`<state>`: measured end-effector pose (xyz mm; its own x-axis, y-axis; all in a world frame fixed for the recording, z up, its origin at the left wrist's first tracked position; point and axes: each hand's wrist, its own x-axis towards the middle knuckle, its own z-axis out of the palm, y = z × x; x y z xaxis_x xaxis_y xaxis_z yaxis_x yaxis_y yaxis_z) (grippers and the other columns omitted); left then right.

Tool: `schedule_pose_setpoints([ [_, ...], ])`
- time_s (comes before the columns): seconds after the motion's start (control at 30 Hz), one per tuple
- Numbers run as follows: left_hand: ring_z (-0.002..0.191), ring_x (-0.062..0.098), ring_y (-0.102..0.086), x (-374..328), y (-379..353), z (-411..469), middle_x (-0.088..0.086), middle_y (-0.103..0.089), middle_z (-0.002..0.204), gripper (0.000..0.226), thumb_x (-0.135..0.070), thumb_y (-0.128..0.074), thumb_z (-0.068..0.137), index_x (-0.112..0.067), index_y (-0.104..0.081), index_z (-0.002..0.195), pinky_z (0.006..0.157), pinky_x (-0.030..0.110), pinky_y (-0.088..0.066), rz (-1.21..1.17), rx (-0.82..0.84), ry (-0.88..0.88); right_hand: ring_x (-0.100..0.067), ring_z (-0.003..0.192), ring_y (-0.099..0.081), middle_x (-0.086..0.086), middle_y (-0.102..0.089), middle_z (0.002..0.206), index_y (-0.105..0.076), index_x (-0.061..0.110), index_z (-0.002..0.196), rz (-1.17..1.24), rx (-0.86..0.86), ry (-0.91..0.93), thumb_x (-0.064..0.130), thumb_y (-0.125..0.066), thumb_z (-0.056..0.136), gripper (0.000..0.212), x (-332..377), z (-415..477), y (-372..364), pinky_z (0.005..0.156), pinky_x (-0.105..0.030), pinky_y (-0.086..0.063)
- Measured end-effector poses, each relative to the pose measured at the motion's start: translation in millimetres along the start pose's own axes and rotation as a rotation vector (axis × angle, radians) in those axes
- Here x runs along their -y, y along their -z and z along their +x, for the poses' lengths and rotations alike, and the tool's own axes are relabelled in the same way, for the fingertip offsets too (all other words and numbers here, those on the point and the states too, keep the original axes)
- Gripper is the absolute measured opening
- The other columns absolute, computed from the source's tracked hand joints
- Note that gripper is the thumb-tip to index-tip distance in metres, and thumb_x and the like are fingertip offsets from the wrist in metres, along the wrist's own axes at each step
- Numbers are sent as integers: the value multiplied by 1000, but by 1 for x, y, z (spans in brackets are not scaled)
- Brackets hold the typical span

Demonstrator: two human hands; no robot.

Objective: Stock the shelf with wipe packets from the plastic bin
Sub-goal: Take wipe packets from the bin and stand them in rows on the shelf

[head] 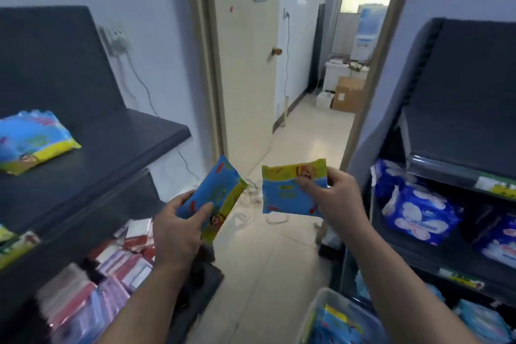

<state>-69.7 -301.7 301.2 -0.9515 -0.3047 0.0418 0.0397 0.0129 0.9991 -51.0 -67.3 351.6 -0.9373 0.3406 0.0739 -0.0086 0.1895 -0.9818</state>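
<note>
My left hand (178,227) grips a blue and yellow wipe packet (216,194), tilted, at mid-frame. My right hand (332,198) holds a second wipe packet (284,193) of the same kind, flat towards me, a short gap to the right of the first. Both hang over the floor between two shelf units. A clear plastic bin (321,307) with more such packets sits at the bottom right, under my right forearm. The dark shelf (117,145) on the left carries a stack of the same packets (30,142) at its left end.
The lower left shelf holds red and pink packs (117,260). A right shelf unit (458,170) carries blue and white packs (418,212). An open door (245,64) leads to a corridor with a cardboard box (349,93). White cables (251,204) lie on the floor.
</note>
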Motion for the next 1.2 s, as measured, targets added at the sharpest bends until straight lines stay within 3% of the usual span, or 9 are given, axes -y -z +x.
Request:
schedule_pose_setpoints([
  [0.1,65,14,-63,-27,49,28,3,-67,77,13,-10,-73,81,-18,-66,89,60,26,-54,-67,-136,-31,-23,80,-71,-8,-69,94,-63,13,96,170,115,8,23,-66,87,14,35,12,-63,54,-35,-58],
  [0.2,70,15,-59,-45,98,56,-1,-64,79,11,-26,-67,87,-18,-61,87,63,32,-50,54,-269,-106,-24,82,-71,-9,-65,100,-59,15,101,285,220,5,25,-62,90,15,63,21,-125,55,-46,-58],
  [0.3,73,19,-55,-56,141,82,-3,-57,78,17,-32,-62,89,-18,-53,88,61,33,-44,157,-352,-114,-25,81,-72,-14,-66,102,-58,7,105,373,270,21,14,-63,89,18,79,32,-178,58,-42,-59],
  [0.5,82,17,-60,-70,194,110,-3,-62,91,28,-14,-70,78,-22,-54,100,70,33,-50,195,-375,19,-24,76,-72,-13,-69,90,-62,5,92,336,365,41,-8,-67,79,19,94,52,-256,59,-32,-59],
  [0.63,76,15,-59,-65,213,134,0,-62,90,27,-6,-67,77,-19,-56,97,57,28,-45,209,-452,28,-24,67,-68,-14,-68,88,-60,8,98,220,358,95,-3,-75,70,33,101,72,-302,61,-34,-57],
  [0.8,70,9,-53,-54,221,179,-2,-58,85,20,-7,-60,85,-25,-51,84,54,26,-41,269,-550,21,-17,63,-58,-6,-66,77,-63,10,89,2,374,209,10,-76,68,25,108,105,-345,56,-28,-47],
  [0.97,77,15,-59,-34,218,234,2,-63,91,15,-3,-57,86,-15,-56,95,55,25,-42,241,-643,52,4,47,-52,6,-60,63,-63,17,78,8,494,326,2,-72,71,18,119,152,-382,44,-9,-38],
  [1.1,73,17,-58,-22,214,264,2,-61,83,9,-5,-55,86,-11,-57,92,55,25,-40,260,-716,81,-12,74,-71,-1,-73,82,-66,13,90,18,697,338,0,-71,73,21,125,188,-407,65,-30,-58],
  [1.2,79,24,-59,-15,217,276,5,-63,85,8,-6,-60,84,-10,-58,90,62,28,-41,355,-792,94,-20,81,-72,-5,-73,86,-66,10,91,-41,844,410,3,-71,75,18,128,207,-428,75,-44,-59],
])
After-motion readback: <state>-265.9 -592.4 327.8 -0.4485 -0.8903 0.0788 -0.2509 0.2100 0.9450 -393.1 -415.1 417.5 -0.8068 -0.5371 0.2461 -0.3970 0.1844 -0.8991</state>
